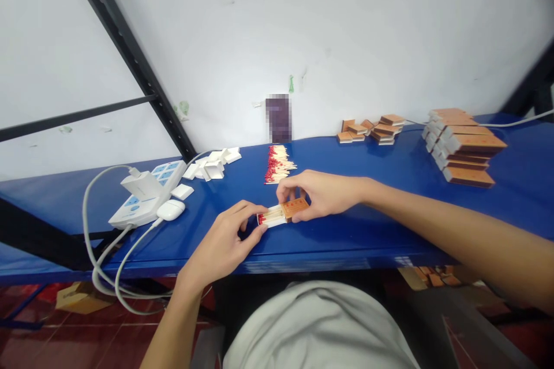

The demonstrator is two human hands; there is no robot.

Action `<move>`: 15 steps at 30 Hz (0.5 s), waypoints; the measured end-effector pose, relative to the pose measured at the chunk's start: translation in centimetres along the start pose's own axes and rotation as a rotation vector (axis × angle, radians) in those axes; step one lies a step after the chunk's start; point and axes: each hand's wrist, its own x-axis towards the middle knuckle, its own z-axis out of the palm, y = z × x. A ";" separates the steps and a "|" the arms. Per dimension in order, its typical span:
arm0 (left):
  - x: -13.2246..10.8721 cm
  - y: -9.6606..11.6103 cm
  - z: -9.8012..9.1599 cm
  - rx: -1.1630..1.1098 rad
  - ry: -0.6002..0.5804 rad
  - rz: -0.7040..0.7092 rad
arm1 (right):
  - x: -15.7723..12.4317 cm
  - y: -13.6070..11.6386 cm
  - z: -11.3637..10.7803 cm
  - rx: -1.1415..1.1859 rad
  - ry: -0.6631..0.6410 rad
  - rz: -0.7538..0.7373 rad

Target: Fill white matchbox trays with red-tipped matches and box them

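At the near side of the blue bench (367, 164), between the two hands: one matchbox (285, 212), part open. Left hand (224, 239): grip pinching the white tray (277, 223) across its long sides at the outer end, apparently to steady it. Right hand (326, 193): grip pinching the sleeve (298, 206) between thumb and fingers, likely to keep it in line with the tray. Loose matches (278, 165): heaped just beyond, probably for easy reach, heads mostly leftward. Spare trays (212, 165): clustered at left near the power strip (130, 216), seemingly sorted from the brown boxes. Brown boxes: small group (383, 128) near the wall (367, 40), larger stack (471, 144) farther right, perhaps so placed to leave working room. Appearance of matchbox: sleeve orange-brown with reddish print, too small to read; pale sticks lying lengthwise in the tray, red heads at the left end.
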 end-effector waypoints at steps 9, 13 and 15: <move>0.0 -0.2 0.0 0.016 0.016 -0.005 | 0.2 0.1 0.1 -0.024 0.013 0.025; 0.0 -0.3 0.0 -0.003 0.019 0.003 | 0.2 0.2 0.3 -0.075 0.035 0.021; -0.1 -0.3 0.0 -0.009 0.020 0.004 | 0.2 0.3 0.4 -0.092 0.038 0.012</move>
